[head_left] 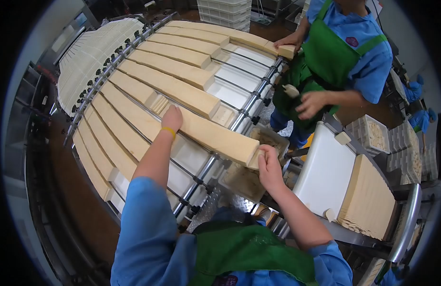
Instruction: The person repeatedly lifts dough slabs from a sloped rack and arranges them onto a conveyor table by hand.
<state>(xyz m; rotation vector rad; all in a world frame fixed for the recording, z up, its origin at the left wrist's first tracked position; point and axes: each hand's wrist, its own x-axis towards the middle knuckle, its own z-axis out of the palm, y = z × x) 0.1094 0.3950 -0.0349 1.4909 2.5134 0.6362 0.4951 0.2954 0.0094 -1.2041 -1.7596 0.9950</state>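
Holding: I have one long pale beige slab (215, 136), a soft-looking rectangular bar lying across the conveyor, between my two hands so it stays straight along its length.
Left hand: my left hand (171, 119) lies flat and open on the slab's top at its far end, palm down, pressing rather than gripping; a yellow wristband (168, 130) sits on that wrist.
Right hand: my right hand (267, 162) is curled around the slab's near end, fingers on the cut face and thumb side on top, closed on the corner where the bar overhangs the rail.
Slab position: it lies slanted over the white trays of the metal slatted conveyor (230, 90), its near end just past the steel side rail (249, 105) and above a grey bin of pale scraps (244, 181); I judge the bin stands there to catch offcuts.
Neighbours: more long beige slabs (177, 69) lie in parallel rows on the conveyor, each apart from the next.
Right side: a white chute carrying a stack of thin beige sheets (366, 200) stands just beside my right arm.
Co-worker: a person in a blue shirt and green apron (339, 52) stands across the rail, one hand on the end of a far slab (286, 50), the other holding a small pale piece (291, 90).
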